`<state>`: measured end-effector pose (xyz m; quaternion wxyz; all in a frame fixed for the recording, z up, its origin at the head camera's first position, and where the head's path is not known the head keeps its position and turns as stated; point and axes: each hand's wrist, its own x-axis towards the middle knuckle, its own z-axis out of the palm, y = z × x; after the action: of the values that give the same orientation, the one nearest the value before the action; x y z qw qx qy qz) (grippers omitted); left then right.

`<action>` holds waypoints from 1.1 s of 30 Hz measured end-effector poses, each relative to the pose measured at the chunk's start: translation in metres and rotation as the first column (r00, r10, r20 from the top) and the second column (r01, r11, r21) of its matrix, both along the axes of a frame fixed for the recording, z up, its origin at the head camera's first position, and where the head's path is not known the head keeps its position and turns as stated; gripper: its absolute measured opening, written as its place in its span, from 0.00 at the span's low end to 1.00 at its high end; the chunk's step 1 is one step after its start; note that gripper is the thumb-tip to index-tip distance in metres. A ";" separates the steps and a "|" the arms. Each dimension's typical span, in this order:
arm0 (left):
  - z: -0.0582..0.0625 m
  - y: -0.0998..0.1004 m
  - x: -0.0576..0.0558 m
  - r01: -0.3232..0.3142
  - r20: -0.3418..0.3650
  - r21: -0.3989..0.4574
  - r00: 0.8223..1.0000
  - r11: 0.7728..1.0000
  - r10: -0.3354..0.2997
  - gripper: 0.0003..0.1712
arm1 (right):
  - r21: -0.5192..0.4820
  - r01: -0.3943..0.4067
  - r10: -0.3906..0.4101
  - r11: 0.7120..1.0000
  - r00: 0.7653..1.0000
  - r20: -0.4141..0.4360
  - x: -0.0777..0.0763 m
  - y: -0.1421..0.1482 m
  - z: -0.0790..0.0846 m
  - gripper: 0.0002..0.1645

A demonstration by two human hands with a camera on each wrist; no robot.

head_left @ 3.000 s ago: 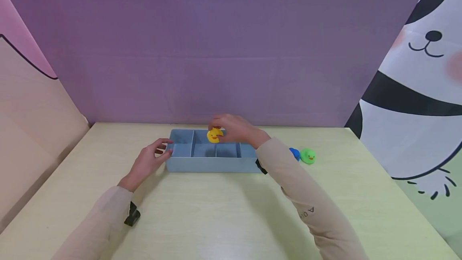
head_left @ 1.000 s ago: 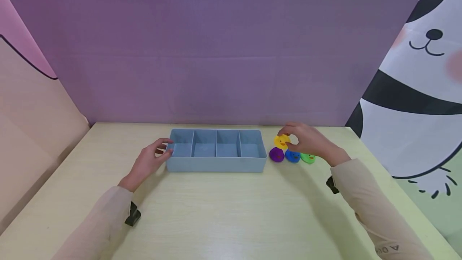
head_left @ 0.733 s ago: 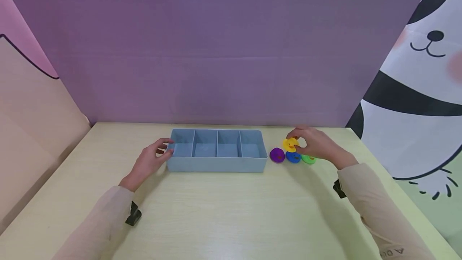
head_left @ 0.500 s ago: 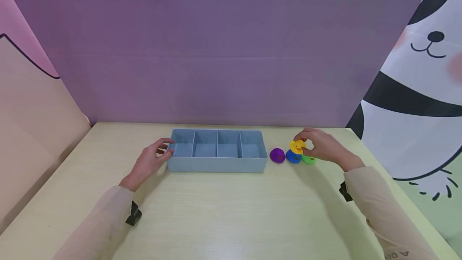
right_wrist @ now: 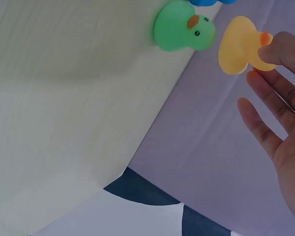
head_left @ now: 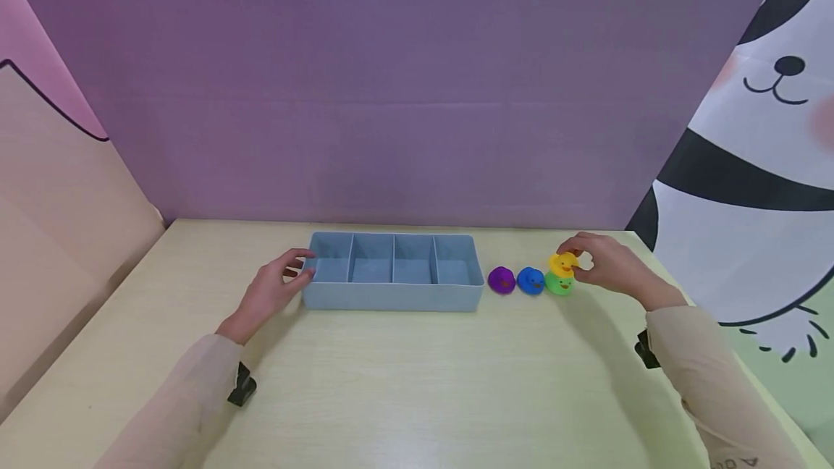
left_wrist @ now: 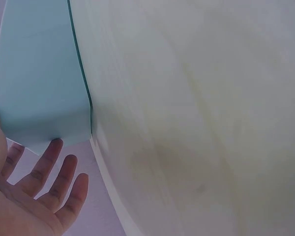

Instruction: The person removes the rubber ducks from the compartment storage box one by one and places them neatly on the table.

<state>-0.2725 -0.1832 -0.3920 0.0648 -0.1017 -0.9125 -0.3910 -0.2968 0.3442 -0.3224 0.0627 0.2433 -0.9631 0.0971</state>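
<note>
A yellow rubber duck (head_left: 563, 264) is pinched by its head between thumb and fingers of my right hand (head_left: 609, 263). In the head view it overlaps the top of a green duck (head_left: 559, 284); in the right wrist view the yellow duck (right_wrist: 241, 46) shows apart from the green duck (right_wrist: 179, 27). A blue duck (head_left: 531, 281) and a purple duck (head_left: 502, 280) sit in line to the left. My left hand (head_left: 270, 292) rests spread fingers at the left end of a blue-grey divided box (head_left: 391, 297). One fingertip meets the end wall of the box (left_wrist: 44, 73).
The ducks and box stand on a pale wooden table (head_left: 391, 389). A purple backdrop (head_left: 404, 93) rises behind its far edge. A panda-print panel (head_left: 749, 252) borders the right side, and a light panel (head_left: 59, 237) the left.
My right hand has carried the yellow duck from above the box to the right, past the purple and blue ducks, to over the green one. The left hand and box have stayed put.
</note>
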 end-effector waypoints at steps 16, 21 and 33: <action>-0.001 0.000 -0.001 -0.007 -0.006 0.007 1.000 1.000 0.007 0.22 | -0.019 0.028 -0.029 0.999 0.999 -0.035 -0.003 0.037 -0.011 0.18; 0.000 0.001 0.000 -0.009 -0.006 0.004 1.000 1.000 0.009 0.22 | -0.028 0.053 -0.053 0.998 0.998 0.017 -0.004 0.043 -0.017 0.18; 0.001 0.001 0.001 -0.004 -0.008 0.007 1.000 1.000 0.004 0.22 | -0.029 0.070 -0.068 0.997 0.995 0.077 -0.008 0.054 -0.035 0.19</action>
<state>-0.2715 -0.1819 -0.3906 0.0693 -0.1012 -0.9110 -0.3936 -0.3049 0.3978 -0.3573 0.0332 0.2050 -0.9709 0.1193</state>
